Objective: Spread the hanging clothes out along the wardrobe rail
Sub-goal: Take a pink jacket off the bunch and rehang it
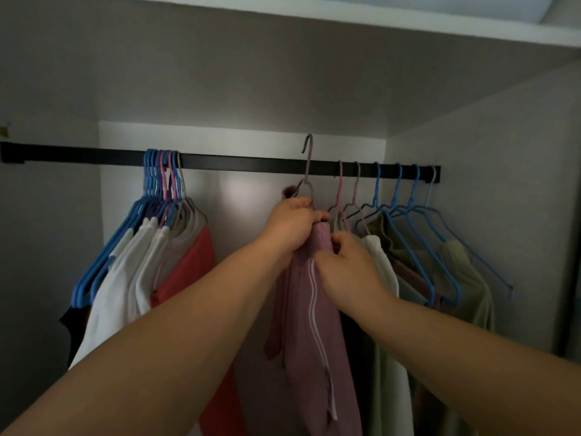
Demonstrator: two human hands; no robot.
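A black rail point(239, 160) runs across the wardrobe. My left hand point(290, 223) grips the neck of a grey hanger point(307, 162) whose hook stands above the rail, off it. A mauve zipped garment point(314, 325) hangs from that hanger. My right hand point(344, 267) pinches the mauve garment just below the collar. A tight bunch of blue and pink hangers point(162, 171) with white and coral clothes point(185, 272) sits on the rail's left part. Several spaced hangers point(397, 184) with green, white and dusky clothes hang on the right part.
A white shelf point(408, 23) overhangs the rail. The wardrobe's right side wall point(503, 171) stands close to the last hanger. A bare stretch of rail lies between the left bunch and the held hanger.
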